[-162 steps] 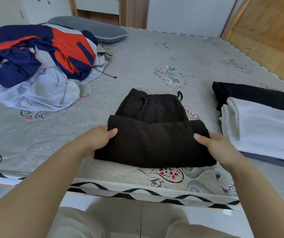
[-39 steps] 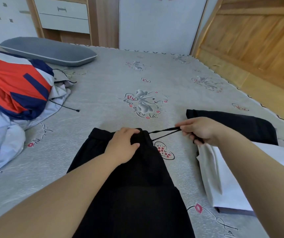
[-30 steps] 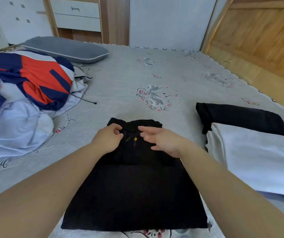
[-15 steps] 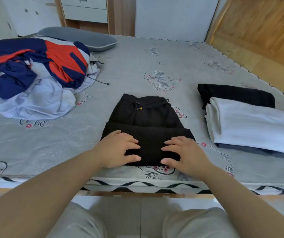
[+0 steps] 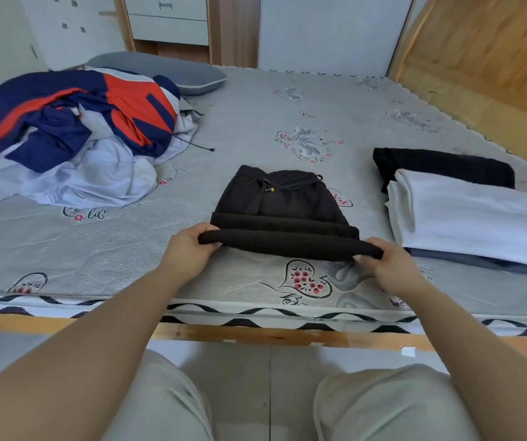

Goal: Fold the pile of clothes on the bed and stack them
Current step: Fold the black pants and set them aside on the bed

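the black trousers (image 5: 282,206) lie on the bed (image 5: 255,122) near its front edge, already doubled, waistband and drawstring at the far end. the left hand (image 5: 189,249) pinches the near left corner of the folded edge and the right hand (image 5: 383,265) pinches the near right corner, both clenched on the cloth and lifting it just off the mattress.

the likely next fold goes away from the front edge, over the waistband. risks, as i judge them: the layers are thick, so an uneven lift could let the lower layer slide and skew the bundle; the loose drawstring could poke out. right of the trousers, the folded stack (image 5: 472,218), white on top of dark pieces, sits near, so a careless swing could nudge it. left of the trousers, the unfolded pile (image 5: 74,135) waits well apart.
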